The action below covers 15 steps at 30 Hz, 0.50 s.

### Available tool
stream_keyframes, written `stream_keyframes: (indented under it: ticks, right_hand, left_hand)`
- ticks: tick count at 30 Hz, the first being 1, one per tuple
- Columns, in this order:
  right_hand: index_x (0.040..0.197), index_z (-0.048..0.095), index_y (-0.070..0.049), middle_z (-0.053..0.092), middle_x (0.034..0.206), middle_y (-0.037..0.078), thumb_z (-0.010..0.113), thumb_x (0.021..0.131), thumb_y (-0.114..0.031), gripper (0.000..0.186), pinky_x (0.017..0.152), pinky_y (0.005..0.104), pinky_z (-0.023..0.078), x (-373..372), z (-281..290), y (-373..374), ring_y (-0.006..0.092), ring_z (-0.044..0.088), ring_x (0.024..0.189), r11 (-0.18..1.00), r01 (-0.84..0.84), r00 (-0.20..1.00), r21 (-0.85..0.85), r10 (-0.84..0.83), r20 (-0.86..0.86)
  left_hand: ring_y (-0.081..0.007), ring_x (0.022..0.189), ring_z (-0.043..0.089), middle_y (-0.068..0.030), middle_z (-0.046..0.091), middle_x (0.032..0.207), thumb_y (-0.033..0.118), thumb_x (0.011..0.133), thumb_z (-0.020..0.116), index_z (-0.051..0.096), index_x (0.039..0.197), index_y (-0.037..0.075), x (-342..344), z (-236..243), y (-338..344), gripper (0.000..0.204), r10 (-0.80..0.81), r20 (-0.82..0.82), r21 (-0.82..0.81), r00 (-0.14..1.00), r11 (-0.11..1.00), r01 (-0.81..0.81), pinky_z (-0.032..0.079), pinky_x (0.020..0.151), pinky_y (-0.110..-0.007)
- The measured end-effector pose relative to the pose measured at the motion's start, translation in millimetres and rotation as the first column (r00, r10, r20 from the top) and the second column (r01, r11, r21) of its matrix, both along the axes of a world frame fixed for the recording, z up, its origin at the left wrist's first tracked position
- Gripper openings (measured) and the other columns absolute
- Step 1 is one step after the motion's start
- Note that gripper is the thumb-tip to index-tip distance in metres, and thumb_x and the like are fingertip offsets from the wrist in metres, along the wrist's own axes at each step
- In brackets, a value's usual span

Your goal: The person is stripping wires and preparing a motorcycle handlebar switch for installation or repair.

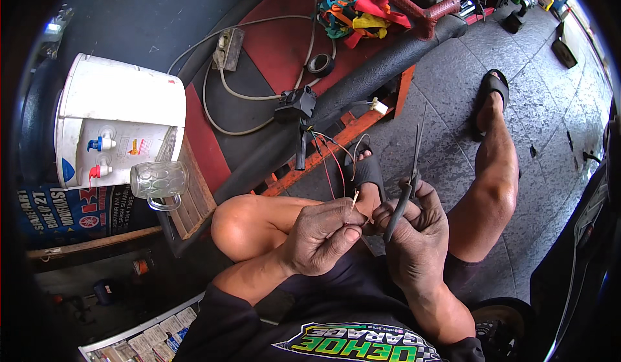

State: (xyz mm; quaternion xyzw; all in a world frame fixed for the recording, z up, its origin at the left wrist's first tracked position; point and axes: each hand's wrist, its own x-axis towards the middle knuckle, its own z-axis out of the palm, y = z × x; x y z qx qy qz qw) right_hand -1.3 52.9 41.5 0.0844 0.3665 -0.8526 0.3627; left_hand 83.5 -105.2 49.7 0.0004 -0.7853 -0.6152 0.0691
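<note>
The left hand [321, 236] is curled nearly closed, thumb and forefinger pinching a thin pale wire end [355, 200] that sticks up just above the knuckles. The right hand [417, 233] is wrapped shut around the dark, smooth handles of a slim pair of scissors [411, 174], whose narrow metal blades point to 12 o'clock. The two hands touch at the fingertips, low in the middle of the view, above the person's lap.

From the pinch, fine red, black and pale wires [330, 158] run toward 11 o'clock to a black plastic switch housing [295, 106] on a long, round, matte black bar [362, 81]. The bar slants from 1 o'clock down to the bare knee at 8 o'clock, over an orange metal frame [343, 142].

At 9 o'clock stands a white plastic water dispenser [116, 119] with blue and red taps, and a ribbed glass mug [158, 181] sits on a slatted wooden crate [191, 194] just beside it. At 12 o'clock lie a grey cable [259, 94], a roll of black tape [320, 64] and a bundle of bright cloth strips [359, 13].

The floor [446, 84] is grey, mottled stone tile, open between the two sandalled feet and off toward 2 o'clock. To the hands' left the knee and bar crowd close.
</note>
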Motion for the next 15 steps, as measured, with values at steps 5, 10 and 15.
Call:
stream_keyframes:
  ticks: [5,10,15]
  right_hand:
    - [0.131,0.040,0.002,0.072,0.090,0.014,0.074,0.083,0.005,0.058,0.078,0.0308,0.059,-2.9,3.4,-1.2,0.0197,0.071,0.081,1.000,-0.013,0.999,-0.001,0.013,0.037]
    - [0.132,0.033,0.007,0.072,0.097,0.013,0.074,0.088,-0.001,0.060,0.085,0.0279,0.056,-6.5,3.9,3.0,0.0162,0.070,0.091,0.993,-0.113,0.993,-0.017,0.112,-0.036]
    - [0.131,0.038,0.005,0.071,0.101,0.017,0.072,0.088,0.001,0.055,0.084,0.0276,0.057,-9.4,0.7,5.8,0.0178,0.071,0.093,0.997,-0.061,0.998,-0.053,0.062,0.012]
  left_hand:
    - [-0.0246,0.070,0.056,-0.0103,0.058,0.078,0.008,0.096,0.057,0.061,0.090,-0.002,-2.1,-0.3,2.4,0.013,-0.006,-0.035,-0.047,0.999,0.999,0.004,0.046,0.066,-0.034]
    - [-0.0248,0.071,0.057,-0.0103,0.059,0.079,0.009,0.096,0.056,0.061,0.089,-0.001,-1.6,0.0,-0.2,0.013,-0.045,-0.035,-0.056,0.998,0.997,0.043,0.046,0.067,-0.034]
    - [-0.0217,0.069,0.056,-0.0091,0.060,0.077,0.012,0.098,0.053,0.060,0.087,-0.001,-1.6,-3.5,2.8,0.018,0.004,-0.068,0.006,0.998,1.000,-0.004,0.046,0.066,-0.033]
